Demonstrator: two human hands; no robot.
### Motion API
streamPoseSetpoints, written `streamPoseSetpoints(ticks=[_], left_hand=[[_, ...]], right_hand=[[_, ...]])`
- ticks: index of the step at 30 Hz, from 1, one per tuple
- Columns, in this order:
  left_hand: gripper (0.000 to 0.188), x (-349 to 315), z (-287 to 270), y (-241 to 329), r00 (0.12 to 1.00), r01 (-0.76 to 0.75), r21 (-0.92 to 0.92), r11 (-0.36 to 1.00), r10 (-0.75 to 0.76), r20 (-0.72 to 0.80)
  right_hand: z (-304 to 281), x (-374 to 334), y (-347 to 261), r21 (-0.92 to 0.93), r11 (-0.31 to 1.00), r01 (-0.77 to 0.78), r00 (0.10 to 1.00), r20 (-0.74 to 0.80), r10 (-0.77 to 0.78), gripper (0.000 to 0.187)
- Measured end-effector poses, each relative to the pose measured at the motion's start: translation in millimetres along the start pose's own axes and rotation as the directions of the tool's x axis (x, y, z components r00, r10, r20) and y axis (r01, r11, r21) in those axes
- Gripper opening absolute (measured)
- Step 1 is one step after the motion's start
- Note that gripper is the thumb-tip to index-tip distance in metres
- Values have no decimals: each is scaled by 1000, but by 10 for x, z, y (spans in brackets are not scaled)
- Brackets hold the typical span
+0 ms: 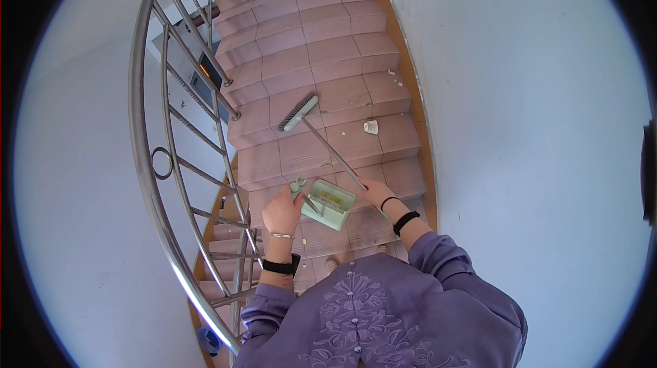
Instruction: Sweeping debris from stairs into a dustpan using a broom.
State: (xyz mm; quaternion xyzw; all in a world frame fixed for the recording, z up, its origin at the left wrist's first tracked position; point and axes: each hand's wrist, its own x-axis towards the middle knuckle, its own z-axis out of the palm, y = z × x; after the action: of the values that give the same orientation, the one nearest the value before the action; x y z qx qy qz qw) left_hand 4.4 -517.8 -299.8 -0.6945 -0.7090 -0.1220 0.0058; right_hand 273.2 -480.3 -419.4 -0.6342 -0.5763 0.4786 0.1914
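Observation:
My left hand [281, 212] is closed round the light green top of a dustpan's handle. The pale green dustpan [335, 219], with a yellow-green label inside and a comb-like row of teeth, is below and right of that hand, over the steps. My right hand [375, 191] grips the grey stick of a broom [298, 113]. Its green head with dark bristles is slanted over a step ahead, at the left of the stairs. A white crumpled scrap [371, 127] lies on a step right of the broom head. A tiny pale bit [343, 133] lies between them.
Pink tiled stairs [328, 19] rise ahead. More small white bits [393, 78] lie higher up, near the right wall [534, 128]. A curved metal railing [140, 94] bounds the left side, with lower steps beyond it. A blue object [209, 340] is at lower left.

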Motion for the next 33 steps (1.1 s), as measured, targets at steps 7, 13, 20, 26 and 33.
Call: streamPoseSetpoints(ticks=[7, 13, 20, 26, 33], left_hand=[[33, 12, 18, -46, 1000, -15, 0, 1000, 15, 2], [34, 42, 57, -57, 1000, -21, -12, 1000, 21, -7], [34, 72, 5, -1, 1000, -30, 16, 999, 31, -7], [35, 83, 15, 27, 999, -34, 28, 999, 35, -16], [32, 59, 16, 13, 999, -36, 13, 999, 36, -21]], right_hand=[[-297, -845, 492, 137, 980, -147, 979, -118, 164, 53], [-480, -1487, 351, -97, 961, -261, 952, -193, 239, 56], [-291, -1169, 256, -130, 991, 41, 979, -192, -66, 56], [-59, -420, -163, 5, 1000, 13, 1000, -4, -13, 53], [-84, -450, 226, 99, 995, -4, 999, -48, 9, 54]])
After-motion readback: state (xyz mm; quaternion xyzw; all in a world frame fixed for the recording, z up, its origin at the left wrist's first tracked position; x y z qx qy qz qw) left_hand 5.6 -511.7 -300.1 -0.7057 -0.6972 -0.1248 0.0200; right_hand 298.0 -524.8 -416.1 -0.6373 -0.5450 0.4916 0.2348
